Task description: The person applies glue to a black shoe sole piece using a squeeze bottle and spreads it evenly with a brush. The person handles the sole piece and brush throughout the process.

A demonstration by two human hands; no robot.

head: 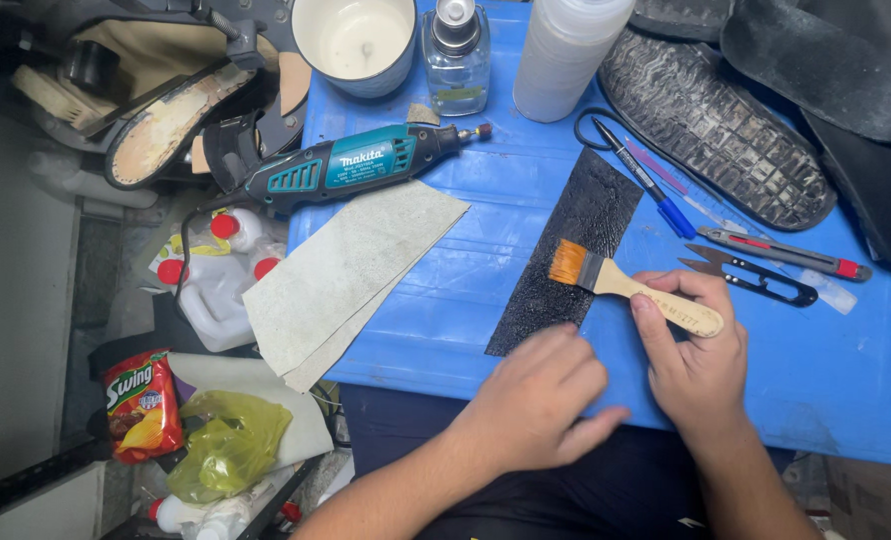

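- The right hand (694, 362) is closed around the wooden handle of a flat paintbrush (626, 285); the thumb lies along the handle and the orange bristles point to the far left.
- The bristles rest on a black rubber sheet (567, 250), which lies at a slant on the blue desk (846, 380).
- The left hand (538, 398) holds nothing. Its fingers are loosely curled, and the fingertips press on the near end of the black sheet (the thumb sticks out to the right, toward the other hand).
- Just to the right of the brush lie black thread snips (756, 278) and, a little farther, a grey utility knife (786, 255).
- A blue pen (648, 180) lies far from the brush, beside a worn shoe sole (716, 125).
- On the left of the desk there are two sheets of grey sandpaper (346, 275), and a teal rotary tool (351, 165) lies at their far edge.
- At the far edge stand a white cup (356, 40), a small glass bottle (457, 60) and a white plastic bottle (566, 55).
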